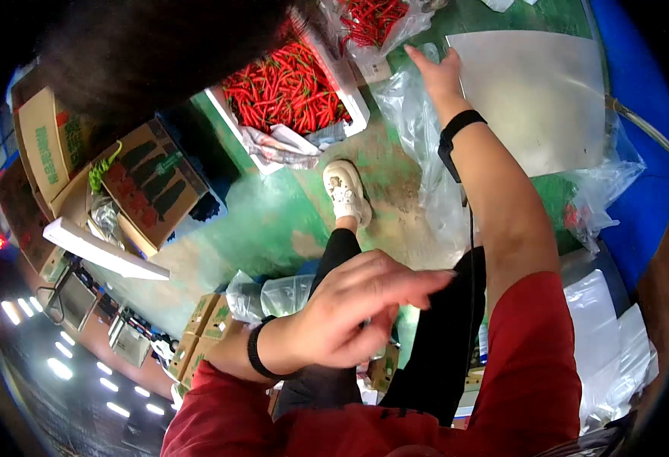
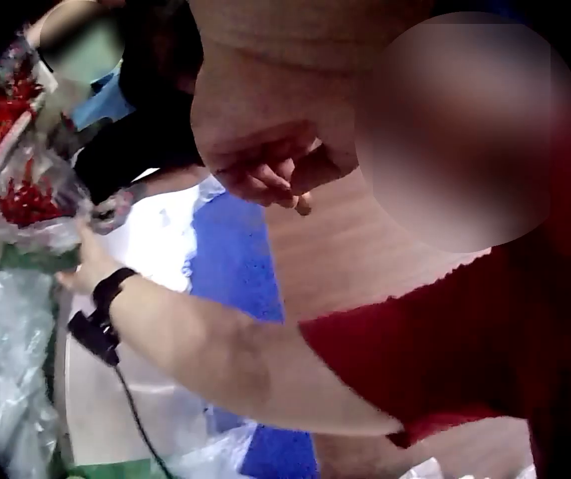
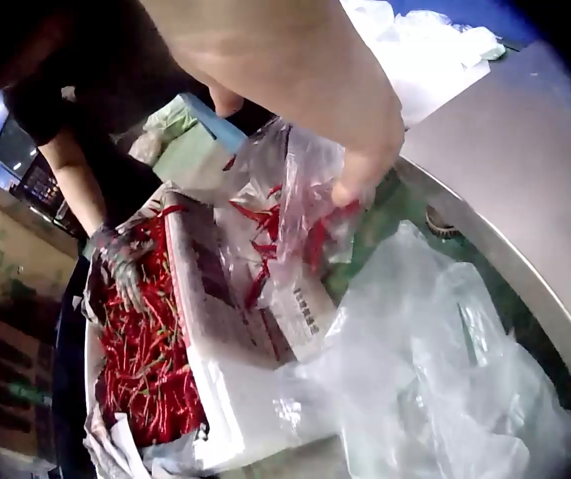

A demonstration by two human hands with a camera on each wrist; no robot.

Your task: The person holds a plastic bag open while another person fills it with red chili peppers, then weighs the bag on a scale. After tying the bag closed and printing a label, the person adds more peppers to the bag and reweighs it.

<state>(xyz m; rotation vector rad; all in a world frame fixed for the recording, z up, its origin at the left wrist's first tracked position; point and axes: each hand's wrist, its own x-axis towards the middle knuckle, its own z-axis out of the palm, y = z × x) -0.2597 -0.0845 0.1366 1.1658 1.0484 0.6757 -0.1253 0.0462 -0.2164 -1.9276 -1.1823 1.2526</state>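
Note:
My left hand hovers over my lap in the head view, its fingers loosely bent around nothing. In the left wrist view the same hand hangs in the air. My right hand reaches forward with thumb and finger spread, beside a clear plastic bag of red chillies. The right wrist view has my right hand above that bag, a fingertip right at the plastic. Left of the bag stands a white foam box full of red chillies.
Another person's gloved hand is on the boxed chillies. A pale metal plate lies right of my right hand, with loose clear plastic beside it. Cardboard boxes and a foam slab stand at the left.

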